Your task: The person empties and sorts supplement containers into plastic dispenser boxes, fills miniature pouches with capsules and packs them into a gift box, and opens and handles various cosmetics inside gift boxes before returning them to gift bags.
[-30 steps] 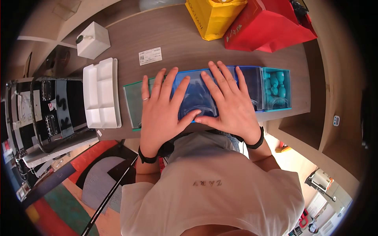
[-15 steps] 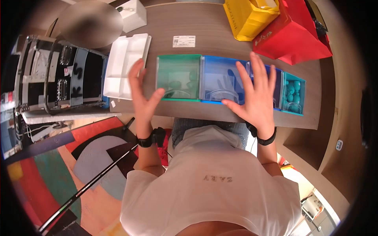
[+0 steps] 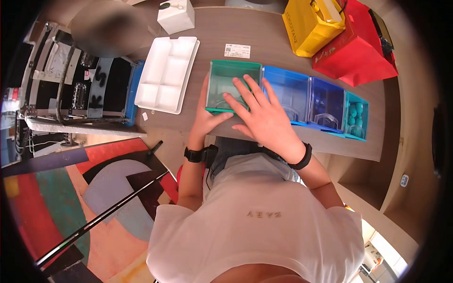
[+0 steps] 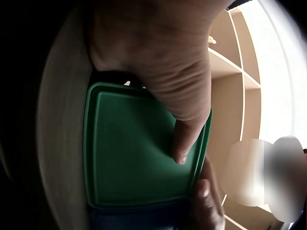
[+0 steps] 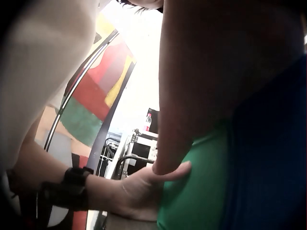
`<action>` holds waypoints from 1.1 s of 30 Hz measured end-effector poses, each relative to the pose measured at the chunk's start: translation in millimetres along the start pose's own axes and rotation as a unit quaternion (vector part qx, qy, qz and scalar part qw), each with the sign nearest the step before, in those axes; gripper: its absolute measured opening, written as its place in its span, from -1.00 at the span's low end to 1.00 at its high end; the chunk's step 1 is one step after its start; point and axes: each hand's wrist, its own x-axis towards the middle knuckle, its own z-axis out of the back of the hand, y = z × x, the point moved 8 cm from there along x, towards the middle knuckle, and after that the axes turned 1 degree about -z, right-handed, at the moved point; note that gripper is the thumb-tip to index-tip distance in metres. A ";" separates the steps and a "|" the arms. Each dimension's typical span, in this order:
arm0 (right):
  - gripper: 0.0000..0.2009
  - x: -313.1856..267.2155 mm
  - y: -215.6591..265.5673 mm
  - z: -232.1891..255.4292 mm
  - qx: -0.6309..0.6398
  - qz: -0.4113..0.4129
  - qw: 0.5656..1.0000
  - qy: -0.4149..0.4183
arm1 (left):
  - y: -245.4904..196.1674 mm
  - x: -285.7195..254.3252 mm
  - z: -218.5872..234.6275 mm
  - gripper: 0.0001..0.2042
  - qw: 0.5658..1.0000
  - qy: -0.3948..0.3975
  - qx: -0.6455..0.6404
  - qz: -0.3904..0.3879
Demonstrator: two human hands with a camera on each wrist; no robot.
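A green clear-lidded bin (image 3: 226, 70) heads a row on the table, with a blue bin (image 3: 288, 85), a darker blue bin (image 3: 328, 96) and a teal bin (image 3: 365, 125) of rounded teal pieces (image 3: 353, 113) to its right. My left hand (image 3: 204, 121) lies along the green bin's left side, thumb stretched across its front; its other fingers are mostly hidden. In the left wrist view that thumb rests on a rimmed green panel (image 4: 139, 148). Over the green bin's front right, my right hand (image 3: 266, 115) spreads with straight fingers and holds nothing.
Left of the bins sits a white compartment tray (image 3: 163, 75), near a white box (image 3: 177, 19). A paper label (image 3: 237, 51) lies behind the row. Yellow (image 3: 309, 28) and red (image 3: 358, 52) paper bags stand at the back right. A black case (image 3: 71, 80) adjoins the table's left.
Both hands lay over the blue bin, then lifted apart and uncovered the green one. Now the left hand has come to the green bin's side and the right has moved left over it.
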 end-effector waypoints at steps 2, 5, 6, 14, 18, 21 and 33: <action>-0.29 1.3 -0.4 1.9 0.039 -0.008 0.999 -0.024 | 0.4 0.7 1.0 0.21 1.000 -0.008 0.008 -0.010; -0.35 3.6 3.0 5.9 0.019 0.002 0.999 -0.041 | 0.2 1.5 1.6 0.21 1.000 -0.006 0.021 -0.023; -0.35 4.9 2.3 3.5 0.017 0.002 0.999 -0.041 | 0.7 2.5 0.7 0.20 1.000 -0.007 -0.001 -0.025; -0.31 38.2 -4.8 18.8 -0.049 -0.046 0.995 -0.070 | -1.3 3.1 3.0 0.17 1.000 -0.012 0.017 -0.023; -0.25 45.6 -19.5 5.0 -0.022 -0.086 0.994 -0.067 | -2.9 4.4 2.6 0.20 1.000 0.001 0.014 -0.028; -0.24 47.4 -16.2 10.2 0.030 -0.080 0.996 -0.037 | -17.0 1.5 2.4 0.26 0.996 -0.008 0.049 -0.079; -0.31 49.7 -3.8 24.4 -0.016 0.006 1.000 0.007 | -19.2 -4.5 7.3 0.38 0.997 0.014 -0.027 -0.068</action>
